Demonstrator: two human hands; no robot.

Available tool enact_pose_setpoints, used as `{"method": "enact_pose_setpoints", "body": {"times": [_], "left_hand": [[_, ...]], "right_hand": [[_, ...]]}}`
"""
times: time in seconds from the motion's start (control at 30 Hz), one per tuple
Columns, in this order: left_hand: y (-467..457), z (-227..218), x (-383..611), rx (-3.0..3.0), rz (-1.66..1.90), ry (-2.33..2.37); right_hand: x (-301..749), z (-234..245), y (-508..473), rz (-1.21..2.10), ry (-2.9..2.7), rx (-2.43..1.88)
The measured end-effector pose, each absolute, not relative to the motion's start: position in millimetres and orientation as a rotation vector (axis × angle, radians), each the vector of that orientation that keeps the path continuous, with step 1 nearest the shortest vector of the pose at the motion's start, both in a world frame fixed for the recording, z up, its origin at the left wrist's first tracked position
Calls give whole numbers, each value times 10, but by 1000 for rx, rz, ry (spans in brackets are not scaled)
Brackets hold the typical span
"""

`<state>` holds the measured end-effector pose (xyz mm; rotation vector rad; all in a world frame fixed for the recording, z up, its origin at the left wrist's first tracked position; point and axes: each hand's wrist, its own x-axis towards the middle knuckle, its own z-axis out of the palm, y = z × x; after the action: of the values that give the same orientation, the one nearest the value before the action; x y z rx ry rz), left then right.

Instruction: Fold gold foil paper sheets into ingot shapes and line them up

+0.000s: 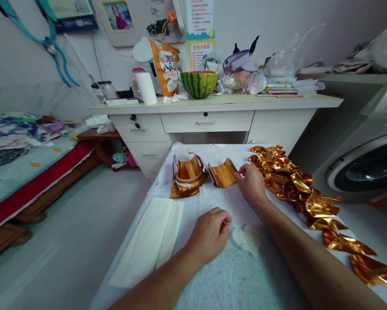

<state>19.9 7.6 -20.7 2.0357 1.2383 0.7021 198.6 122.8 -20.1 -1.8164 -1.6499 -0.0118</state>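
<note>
Grip narrow, the right hand [252,183] pinches curved gold foil sheets [222,173] rightmost; light pressure should avoid creases. Left hand [210,234] curled closed.

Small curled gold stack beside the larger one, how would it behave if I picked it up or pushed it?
The small curled gold stack is probably light and bendy, as thin edges show at its left side. It might rock when pushed, since its sides curve upward. Its shiny surface suggests the layers could slip against each other.
</note>
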Motion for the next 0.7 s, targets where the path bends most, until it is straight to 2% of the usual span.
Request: {"method": "enact_pose_setpoints", "body": {"times": [0.7], "left_hand": [[68, -220, 196, 2048, 696, 1223]], "right_hand": [[2001, -180, 1057, -173, -1663, -1792]]}}
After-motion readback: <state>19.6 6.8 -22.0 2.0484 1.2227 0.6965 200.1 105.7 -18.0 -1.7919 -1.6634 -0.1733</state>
